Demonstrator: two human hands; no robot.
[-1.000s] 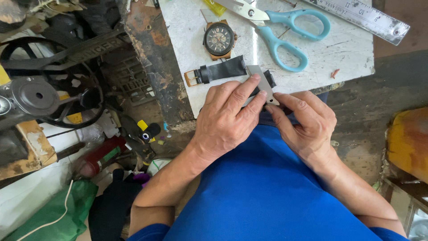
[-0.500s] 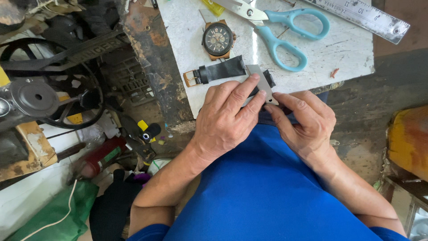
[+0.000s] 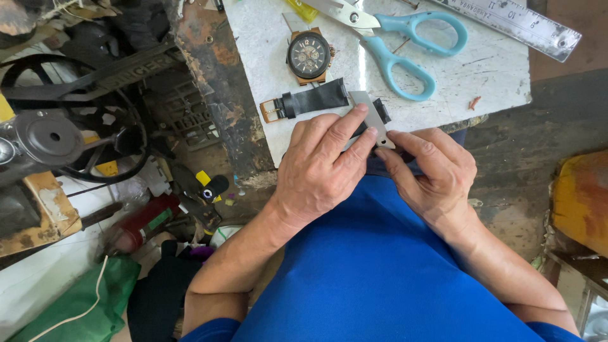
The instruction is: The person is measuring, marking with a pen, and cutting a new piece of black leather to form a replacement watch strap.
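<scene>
Left hand pressed flat over a grey metal blade, fingertips clamping it against the black watch strap at the near edge of the white worktable; right hand pinching the blade's lower end. Likely to slip if pressure eases, nicking a finger or cutting the strap crooked, with watch and blue-handled scissors just beyond

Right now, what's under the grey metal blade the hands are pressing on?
Under the grey metal blade lies a black watch strap with a buckle, flat on the white table. The left hand and right hand cover the blade's near end and whatever is beneath there.
</scene>
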